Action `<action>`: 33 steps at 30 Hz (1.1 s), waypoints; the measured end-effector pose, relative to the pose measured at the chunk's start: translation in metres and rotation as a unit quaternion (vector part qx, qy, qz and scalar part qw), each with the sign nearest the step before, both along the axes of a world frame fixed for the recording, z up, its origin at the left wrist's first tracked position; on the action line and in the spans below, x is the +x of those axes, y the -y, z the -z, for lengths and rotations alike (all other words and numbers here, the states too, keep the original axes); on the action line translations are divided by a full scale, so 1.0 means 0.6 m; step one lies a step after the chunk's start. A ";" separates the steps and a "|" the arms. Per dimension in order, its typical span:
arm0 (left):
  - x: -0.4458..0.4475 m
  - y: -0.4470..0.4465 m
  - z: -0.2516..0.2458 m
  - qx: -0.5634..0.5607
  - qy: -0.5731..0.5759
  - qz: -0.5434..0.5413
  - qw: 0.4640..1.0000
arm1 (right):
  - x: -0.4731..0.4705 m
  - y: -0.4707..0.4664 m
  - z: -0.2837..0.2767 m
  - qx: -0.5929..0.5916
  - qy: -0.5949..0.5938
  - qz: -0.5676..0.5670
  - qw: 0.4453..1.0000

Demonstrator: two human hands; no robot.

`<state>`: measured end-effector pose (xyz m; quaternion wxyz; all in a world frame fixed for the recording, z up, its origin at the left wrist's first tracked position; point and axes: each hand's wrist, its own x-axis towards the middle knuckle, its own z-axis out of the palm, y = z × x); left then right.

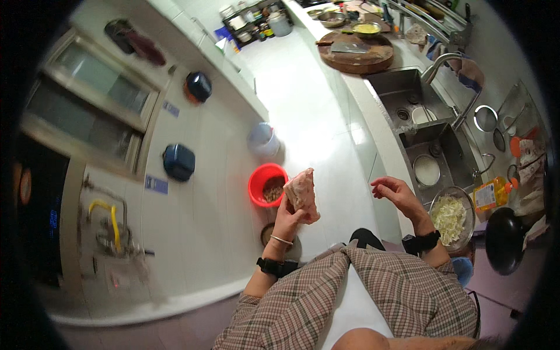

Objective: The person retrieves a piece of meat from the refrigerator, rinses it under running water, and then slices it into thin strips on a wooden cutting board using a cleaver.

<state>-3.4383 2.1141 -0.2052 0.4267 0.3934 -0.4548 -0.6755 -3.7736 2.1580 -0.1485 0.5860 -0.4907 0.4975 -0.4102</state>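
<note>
My left hand (286,221) grips a pale pink slab (302,194) that looks like raw meat, held up in front of me above the floor. Just beyond it, a red bucket (253,192) with brownish scraps inside stands on the floor. My right hand (396,194) is empty, its fingers loosely bent and apart, near the front edge of the counter (387,146). Close to my right wrist sits a mesh strainer (470,236) filled with shredded pale-green cabbage (447,218).
Right of me is a double steel sink (404,151) with a bowl (426,170) in the near basin. Farther along, a cleaver (349,47) lies on a round wooden chopping board (350,65). A whitish bucket (263,142) stands behind the red one. A yellow soap bottle (488,196) is beside the strainer.
</note>
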 end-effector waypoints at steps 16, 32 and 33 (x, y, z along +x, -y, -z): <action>-0.296 0.548 0.025 -0.071 -0.002 0.233 0.970 | -0.113 0.412 0.083 -0.009 0.074 0.096 0.993; -0.794 0.887 0.174 0.423 0.002 0.584 0.693 | -0.290 0.484 0.213 0.099 -0.030 0.572 0.814; -0.819 0.888 0.182 0.436 0.022 0.584 0.684 | -0.308 0.485 0.220 0.094 -0.024 0.605 0.790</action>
